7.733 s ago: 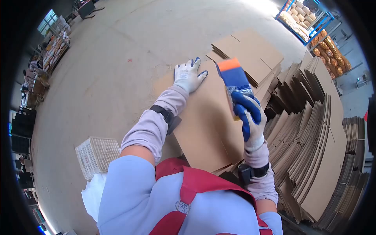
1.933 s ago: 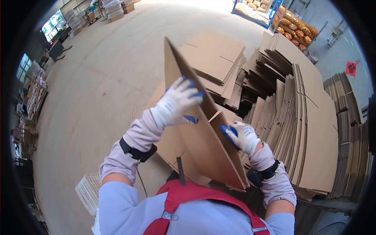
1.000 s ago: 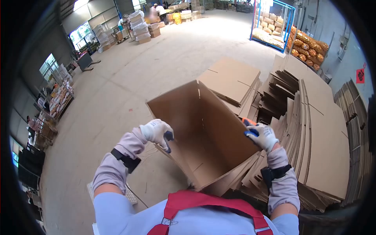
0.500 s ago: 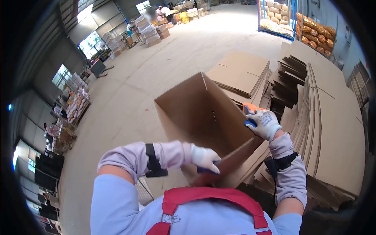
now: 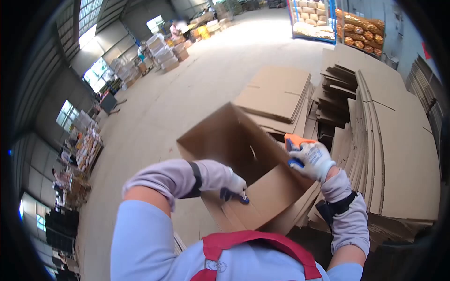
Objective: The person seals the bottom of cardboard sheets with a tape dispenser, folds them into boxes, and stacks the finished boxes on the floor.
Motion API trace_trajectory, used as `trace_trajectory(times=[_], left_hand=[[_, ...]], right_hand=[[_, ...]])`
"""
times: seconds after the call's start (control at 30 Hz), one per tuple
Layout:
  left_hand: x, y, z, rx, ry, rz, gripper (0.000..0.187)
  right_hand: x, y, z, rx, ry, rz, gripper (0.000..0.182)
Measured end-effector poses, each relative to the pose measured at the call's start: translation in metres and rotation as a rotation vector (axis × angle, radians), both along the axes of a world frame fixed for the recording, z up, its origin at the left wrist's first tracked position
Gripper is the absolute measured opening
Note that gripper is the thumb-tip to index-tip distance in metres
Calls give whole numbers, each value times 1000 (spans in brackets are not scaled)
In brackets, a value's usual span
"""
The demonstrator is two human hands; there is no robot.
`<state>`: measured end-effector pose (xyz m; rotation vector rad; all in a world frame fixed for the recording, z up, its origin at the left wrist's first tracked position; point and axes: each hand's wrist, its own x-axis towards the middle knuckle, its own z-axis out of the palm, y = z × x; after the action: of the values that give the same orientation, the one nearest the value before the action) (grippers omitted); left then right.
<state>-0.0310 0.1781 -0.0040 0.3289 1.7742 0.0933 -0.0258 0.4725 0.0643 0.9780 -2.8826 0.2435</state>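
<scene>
A brown cardboard box (image 5: 220, 133) stands tilted in front of me with its top open, and its near flap (image 5: 265, 201) slants inward. My left hand (image 5: 236, 186), in a white glove with blue fingers, is at the left edge of this flap with its fingers curled on the cardboard. At the box's right wall is my right hand (image 5: 313, 159), gloved alike. It is closed around an orange tool (image 5: 297, 140), mostly covered by the fingers, so its exact kind does not show.
Flat cardboard sheets (image 5: 276, 91) lie stacked behind the box. More flattened cartons (image 5: 403, 154) lean in a thick row on the right. A blue rack (image 5: 313, 21) with packed goods stands at the back. People and piled boxes (image 5: 161, 51) are far off.
The near flap has swung from upright down into the box, and my left hand has moved left and slightly up with it. My right hand still holds the orange tool, slightly lower in view.
</scene>
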Motion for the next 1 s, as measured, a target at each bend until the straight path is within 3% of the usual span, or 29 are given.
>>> trace_trajectory(times=[0.03,0.07,0.1,0.17,0.27,0.3,0.33,0.37,0.4,0.43,0.47,0.5,0.57,0.7,0.77,0.8,0.9,0.97,1.0], left_hand=[[-7,11,-14,-289,185,-259,60],[-10,10,-30,-127,298,-533,64],[-7,21,-29,-121,310,-527,64],[3,45,-6,-175,422,-748,58],[-25,35,50,-17,657,-489,48],[-41,30,82,-90,786,-486,44],[-57,5,103,49,1219,-568,45],[-88,-36,97,185,1540,-446,52],[-97,-40,144,-97,1226,167,45],[-94,-68,129,-119,1643,221,58],[-109,-102,109,-33,1211,442,58],[-107,-114,109,-25,1215,444,58],[-90,-130,100,62,1296,133,55],[-98,-139,109,6,1179,205,39],[-89,-143,95,203,1173,267,32],[-73,-136,80,394,1004,269,31],[-54,-115,20,224,777,-152,47],[-66,-146,-5,439,764,-173,58],[-65,-161,-11,443,803,-207,61]], right_hand=[[4,-3,3,43,-1,-49,29],[4,-3,0,41,-24,-42,29],[0,-3,0,45,-37,-34,30],[5,-6,10,71,-44,-42,31],[8,-1,6,59,-19,-96,32],[7,0,3,43,-9,-111,32],[6,1,3,23,9,-79,33],[5,-1,4,29,-3,-73,33],[3,-3,8,39,-30,-90,33],[2,-5,11,49,-55,-108,34],[1,-6,11,52,-47,-95,33],[0,-7,13,59,-42,-97,33],[7,-13,12,104,-32,-113,32],[9,-39,16,162,-14,-150,31],[-1,-18,-2,-18,74,-110,28],[-5,-20,5,23,21,-137,28],[3,-44,18,173,29,-109,32],[24,-76,-3,222,253,-134,38],[40,-90,-17,184,230,-93,40]])
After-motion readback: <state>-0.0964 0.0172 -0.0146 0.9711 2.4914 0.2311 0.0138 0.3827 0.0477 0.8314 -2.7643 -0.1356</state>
